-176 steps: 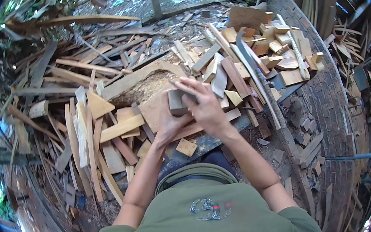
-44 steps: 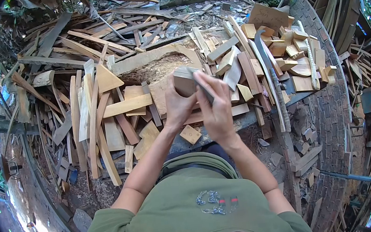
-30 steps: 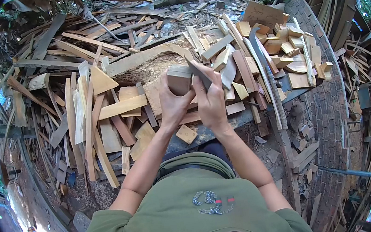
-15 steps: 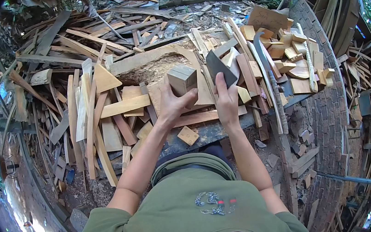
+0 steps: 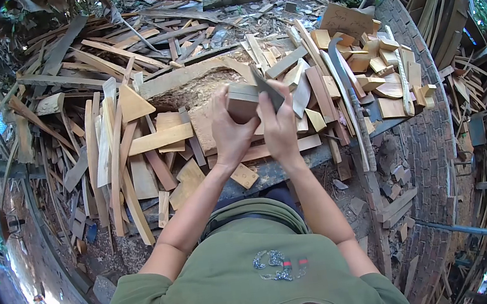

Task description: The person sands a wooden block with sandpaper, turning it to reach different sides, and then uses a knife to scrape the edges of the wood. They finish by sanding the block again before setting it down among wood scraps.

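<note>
My left hand [image 5: 234, 138] is wrapped round a squared wooden block [image 5: 242, 98] with a greyish top, held up over the workbench. In my right hand [image 5: 279, 134] is a dark grey sheet of sandpaper [image 5: 269, 92], pinched near its lower part and tilted upright. The sheet's face lies right at the block's right side, so the two hands are close together. Beneath them is a hollowed, rough-sided slab of wood [image 5: 177, 82]. A small light piece of wood with holes [image 5: 245, 177] rests at the bench's near edge.
Long wood strips [image 5: 114, 149] lie heaped at the left. On the right sit many block offcuts [image 5: 388, 67] and a curved-blade tool [image 5: 348, 72]. A cardboard sign [image 5: 346, 19] stands behind them. Scrap planks [image 5: 122, 51] are piled beyond the bench, and a brick path [image 5: 429, 129] runs at the right.
My right hand has moved left, bringing the sandpaper from beside the block up to its right side. My left hand has turned the block slightly and still grips it.
</note>
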{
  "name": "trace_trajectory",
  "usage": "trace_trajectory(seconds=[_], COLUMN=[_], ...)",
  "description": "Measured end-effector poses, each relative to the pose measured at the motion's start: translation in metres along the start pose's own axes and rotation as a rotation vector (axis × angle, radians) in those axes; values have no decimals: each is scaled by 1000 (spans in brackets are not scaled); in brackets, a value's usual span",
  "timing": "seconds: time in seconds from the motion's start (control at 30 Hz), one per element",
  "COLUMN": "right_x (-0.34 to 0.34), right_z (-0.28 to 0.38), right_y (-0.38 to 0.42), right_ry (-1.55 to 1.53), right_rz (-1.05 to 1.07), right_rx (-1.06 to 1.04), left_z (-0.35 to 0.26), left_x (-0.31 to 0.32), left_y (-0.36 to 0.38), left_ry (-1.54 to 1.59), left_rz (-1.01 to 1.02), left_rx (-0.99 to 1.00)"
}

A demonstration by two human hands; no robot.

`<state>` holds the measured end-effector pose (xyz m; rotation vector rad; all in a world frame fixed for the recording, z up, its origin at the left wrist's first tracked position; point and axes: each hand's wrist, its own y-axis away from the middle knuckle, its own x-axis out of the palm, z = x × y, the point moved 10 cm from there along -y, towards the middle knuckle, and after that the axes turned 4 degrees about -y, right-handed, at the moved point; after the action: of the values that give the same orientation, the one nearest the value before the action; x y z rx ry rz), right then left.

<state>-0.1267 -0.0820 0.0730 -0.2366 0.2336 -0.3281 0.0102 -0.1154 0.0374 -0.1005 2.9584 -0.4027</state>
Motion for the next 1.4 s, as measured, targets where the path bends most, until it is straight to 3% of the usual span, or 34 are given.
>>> trace_trajectory(seconds=[0.1,0.17,0.2,0.3,0.33,0.4,0.47,0.67,0.73,0.77,0.87,0.93,1.0,1.07,1.13,1.23,1.27,1.33,1.4], right_x=[-1,8,7,-1,1,-2,8,10,6,-8,-14,8,5,4,6,15,14,5,5], right_z=[14,54,50,-21,-16,-6,23,17,2,-6,2,28,24,-29,-14,37,36,-8,-24], right_y=[3,23,22,2,1,4,20,4,4,3,-8,2,0,-9,-3,24,19,1,-7], right_ry=[93,363,366,-328,-368,-180,99,-260,-347,-186,-381,21,15,-310,-305,133,131,-256,-292], right_rz=[-25,-16,-16,-27,5,-55,16,21,25,13,-109,-7,-15,25,-10,-59,-60,-67,7], right_rx=[-108,-429,-427,225,258,84,-132,12,251,429,144,-155,-149,272,165,-274,-276,112,264], left_z=[-17,-2,2,-13,-18,-16,-13,-14,-6,1,4,0,-2,-24,-18,11,10,-20,-24], left_x=[-1,-3,-4,3,5,4,-5,-5,-10,-11,-9,-6,-1,2,3,1,0,-5,-1], left_y=[-1,-6,-9,4,5,-1,-9,-15,-20,-21,-21,-18,-12,0,-4,-12,-12,-6,-3], left_ry=[-92,-96,-100,-203,-210,-157,-244,-264,-234,-172,-28,1,27,-293,-205,41,39,-231,-276], left_rz=[17,1,-15,-17,-11,6,-41,-119,-82,-46,27,-6,-42,-73,-44,-13,-13,-69,-5], left_rx=[32,-7,-42,66,109,82,27,98,69,15,-10,-33,-56,157,100,-146,-144,111,93])
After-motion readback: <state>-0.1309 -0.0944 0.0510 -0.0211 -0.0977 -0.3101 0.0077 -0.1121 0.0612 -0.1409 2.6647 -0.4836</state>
